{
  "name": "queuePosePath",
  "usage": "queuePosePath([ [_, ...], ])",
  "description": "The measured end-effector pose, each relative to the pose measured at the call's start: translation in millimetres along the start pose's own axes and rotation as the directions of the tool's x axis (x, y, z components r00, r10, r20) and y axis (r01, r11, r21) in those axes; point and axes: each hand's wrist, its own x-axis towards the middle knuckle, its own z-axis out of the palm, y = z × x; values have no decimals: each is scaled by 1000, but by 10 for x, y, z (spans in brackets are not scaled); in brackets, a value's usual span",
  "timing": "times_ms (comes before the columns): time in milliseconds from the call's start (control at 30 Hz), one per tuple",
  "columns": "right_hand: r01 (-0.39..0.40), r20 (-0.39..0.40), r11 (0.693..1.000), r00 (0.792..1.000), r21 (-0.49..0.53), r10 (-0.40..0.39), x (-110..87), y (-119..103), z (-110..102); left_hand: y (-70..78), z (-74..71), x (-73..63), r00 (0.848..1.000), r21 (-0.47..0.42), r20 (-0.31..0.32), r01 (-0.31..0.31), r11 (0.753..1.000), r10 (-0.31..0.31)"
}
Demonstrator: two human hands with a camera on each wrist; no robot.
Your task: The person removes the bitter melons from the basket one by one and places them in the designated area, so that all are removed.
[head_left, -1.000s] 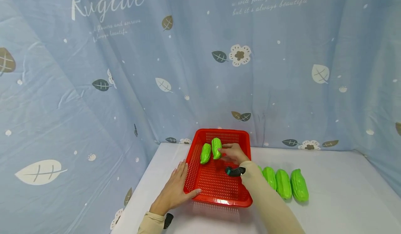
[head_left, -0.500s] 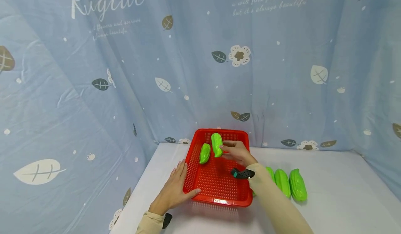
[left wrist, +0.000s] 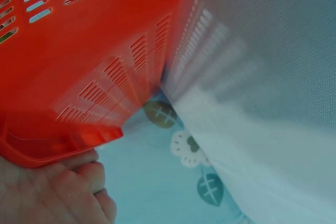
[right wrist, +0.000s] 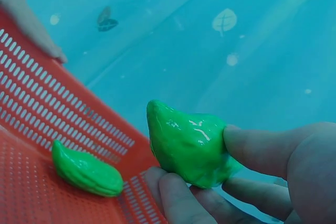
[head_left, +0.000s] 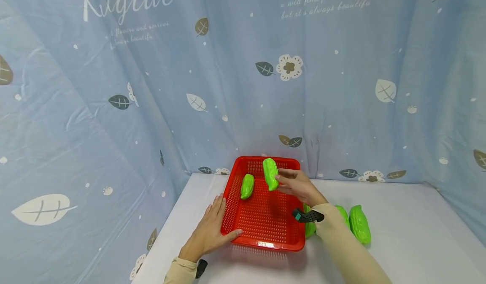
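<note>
A glossy, ridged green bitter melon (head_left: 271,174) is pinched between the thumb and fingers of my right hand (head_left: 298,186), raised over the back right part of the red plastic basket (head_left: 265,245). Its pointed end faces the camera in the right wrist view. Another bitter melon (head_left: 247,186) lies inside the basket near the left wall, also seen in the right wrist view (right wrist: 86,172). My left hand (head_left: 209,231) rests against the basket's left rim, fingers extended and thumb spread at the near left corner. The left wrist view shows that hand (left wrist: 55,190) beside the rim.
Several more bitter melons (head_left: 360,225) lie on the white table (head_left: 410,233) right of the basket, partly hidden by my right forearm. A blue patterned curtain (head_left: 235,85) hangs behind and to the left. Dark straps (head_left: 310,216) sit at both wrists.
My right hand has lifted the bitter melon off the basket floor, moving it up and then to the right. The left hand and the other bitter melon have stayed in place.
</note>
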Motion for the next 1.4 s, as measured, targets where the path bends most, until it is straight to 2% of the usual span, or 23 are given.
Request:
queuePosePath([
  [333, 0, -59, 999, 998, -33, -1, -223, -40, -187, -16, 27, 12, 1000, 3, -10, -5, 1000, 5],
  [700, 33, -69, 999, 997, -21, -35, -500, -84, -355, -14, 14, 0, 1000, 10, -5, -1, 1000, 1],
  [1000, 44, -116, 998, 992, -54, -50, -736, -63, -552, -21, 13, -5, 1000, 32, -1, -1, 1000, 1],
  [1400, 46, -149, 991, 987, -124, -64, -989, 4, -834, -19, 20, -10, 1000, 7, -11, 1, 1000, -1],
])
